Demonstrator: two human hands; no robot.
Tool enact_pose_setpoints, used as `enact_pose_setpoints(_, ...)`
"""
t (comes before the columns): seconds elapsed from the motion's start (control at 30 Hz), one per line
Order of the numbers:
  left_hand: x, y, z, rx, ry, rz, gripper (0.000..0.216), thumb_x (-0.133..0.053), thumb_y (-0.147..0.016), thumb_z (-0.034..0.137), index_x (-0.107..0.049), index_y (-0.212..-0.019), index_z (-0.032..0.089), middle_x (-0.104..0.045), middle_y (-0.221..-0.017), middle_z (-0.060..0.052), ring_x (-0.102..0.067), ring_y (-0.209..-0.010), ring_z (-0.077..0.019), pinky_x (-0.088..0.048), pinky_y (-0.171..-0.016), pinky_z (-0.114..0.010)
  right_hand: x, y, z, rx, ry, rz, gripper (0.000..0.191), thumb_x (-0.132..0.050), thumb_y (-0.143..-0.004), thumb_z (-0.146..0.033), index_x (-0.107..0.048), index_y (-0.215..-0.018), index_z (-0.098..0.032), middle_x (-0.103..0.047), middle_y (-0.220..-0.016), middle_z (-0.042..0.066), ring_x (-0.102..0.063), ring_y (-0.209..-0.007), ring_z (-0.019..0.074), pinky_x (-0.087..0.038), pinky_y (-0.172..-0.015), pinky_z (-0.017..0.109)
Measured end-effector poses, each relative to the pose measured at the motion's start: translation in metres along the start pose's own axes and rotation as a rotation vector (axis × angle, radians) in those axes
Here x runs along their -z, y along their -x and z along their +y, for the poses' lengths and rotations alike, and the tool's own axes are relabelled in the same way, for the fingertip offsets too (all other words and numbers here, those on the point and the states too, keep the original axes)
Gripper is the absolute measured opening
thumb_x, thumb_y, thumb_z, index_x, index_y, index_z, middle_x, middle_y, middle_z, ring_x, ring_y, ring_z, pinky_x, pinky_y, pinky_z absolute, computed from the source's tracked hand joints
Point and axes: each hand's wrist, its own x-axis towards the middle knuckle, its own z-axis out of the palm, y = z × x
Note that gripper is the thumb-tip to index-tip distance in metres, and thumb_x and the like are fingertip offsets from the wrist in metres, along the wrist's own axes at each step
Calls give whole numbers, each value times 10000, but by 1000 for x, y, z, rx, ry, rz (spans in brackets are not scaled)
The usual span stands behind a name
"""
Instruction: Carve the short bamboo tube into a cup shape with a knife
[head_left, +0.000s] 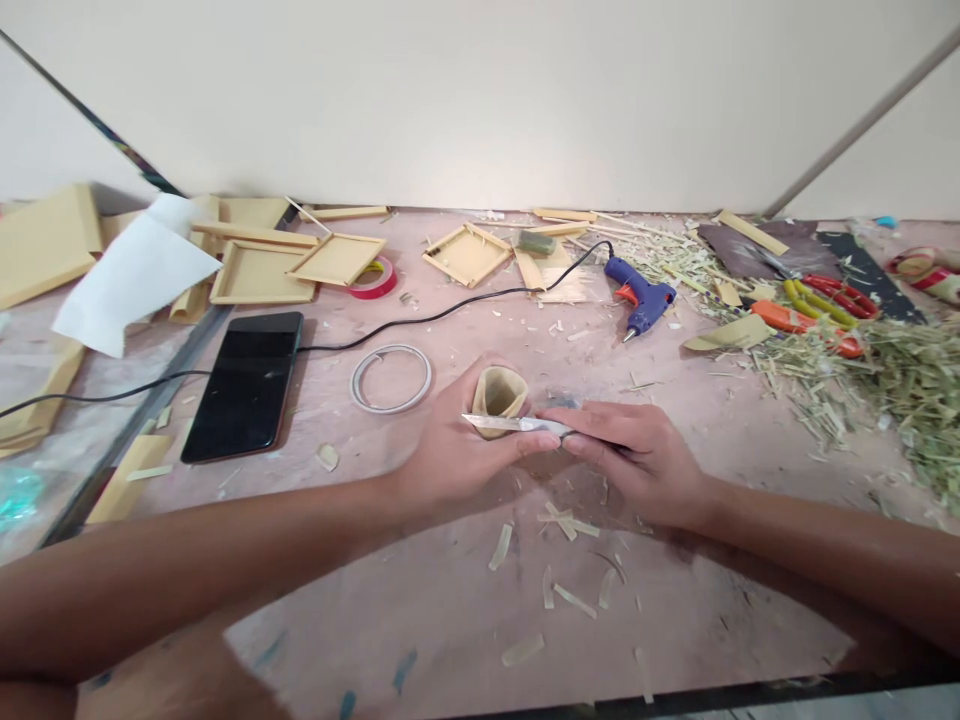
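Observation:
A hollow piece of bamboo [499, 388], open end up, sits in the grip of my left hand [454, 440]. My right hand [641, 455] is closed round the handle of a craft knife [499, 422]. The blade points left and lies across the near rim of the bamboo. My left thumb reaches over to the knife near the base of its blade. Below both hands, thin pale shavings [566, 522] are scattered on the table.
A phone [244, 385] and a roll of white tape [391, 379] lie to the left. A blue glue gun [637, 293] with a black cord rests ahead. Red-handled pliers [840, 295], an orange cutter [784, 317] and heaped shavings [919, 390] are at right. Small wooden frames [466, 254] line the back.

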Motion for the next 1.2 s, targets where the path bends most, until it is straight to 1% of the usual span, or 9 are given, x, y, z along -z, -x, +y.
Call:
enact_pose_setpoints(0.1,-4,1,1,108,64,30,418,-969,-732,296,-579,-845,201,-618,-723,44,-562,-656,-112,-456,-610,-250,-2,1,0,-17,4,30,351,-587,-1115,-227,-759,-1420,-247,-848,-1016,46,-744,-786,155,-587,-726,259)
enact_pose_setpoints(0.2,-8,2,2,165,179,47,404,-938,-751,292,-546,-801,211,-552,-630,69,-478,-556,-90,-404,-543,-244,-3,1,-1,-46,-5,63,351,-601,-1100,-207,-768,-1406,-253,-859,-1134,53,-791,-894,168,-628,-820,275)
enact_pose_setpoints(0.43,-3,-2,3,53,26,53,374,-877,-819,318,-550,-683,196,-533,-583,51,-457,-520,-85,-348,-491,-242,-1,-3,-2,-168,-1,180,299,-618,-1085,-231,-834,-1283,-291,-872,-1105,36,-827,-980,214,-663,-892,323)
enact_pose_setpoints(0.6,3,-1,1,43,30,0,376,-928,-789,346,-586,-844,199,-580,-665,55,-502,-578,-96,-396,-543,-243,1,-3,-5,-68,-14,111,333,-619,-1083,-198,-794,-1356,-277,-866,-1081,35,-811,-911,180,-639,-818,285)
enact_pose_setpoints(0.73,2,0,2,28,25,-23,406,-947,-766,339,-592,-902,198,-622,-771,35,-557,-681,-114,-448,-622,-245,0,-2,-6,-54,-11,29,367,-594,-1101,-208,-756,-1419,-292,-851,-1232,47,-820,-1031,194,-646,-916,314)
enact_pose_setpoints(0.83,0,0,3,-1,11,-33,394,-944,-765,322,-588,-881,198,-597,-769,42,-545,-685,-109,-449,-632,-240,-1,-1,-4,-39,-8,-6,381,-581,-1113,-219,-741,-1447,-305,-831,-1311,51,-817,-1082,201,-643,-930,314)
enact_pose_setpoints(0.93,-2,0,2,22,23,-13,395,-948,-741,297,-582,-859,201,-597,-759,43,-556,-683,-112,-460,-631,-241,-2,0,-3,-34,-7,-4,384,-574,-1119,-223,-731,-1462,-299,-838,-1289,51,-815,-1044,192,-636,-908,305)
enact_pose_setpoints(1.1,-4,0,0,153,83,16,434,-985,-687,323,-600,-850,206,-640,-761,29,-596,-699,-134,-488,-639,-263,-1,0,0,-11,-19,12,370,-593,-1111,-201,-748,-1441,-268,-862,-1110,41,-776,-826,149,-604,-755,253)
enact_pose_setpoints(1.2,-3,0,1,186,92,7,413,-983,-673,309,-608,-805,199,-646,-709,33,-580,-648,-122,-475,-609,-256,-2,1,1,-7,-24,29,379,-604,-1100,-176,-751,-1440,-255,-862,-1070,37,-759,-785,140,-591,-718,243)
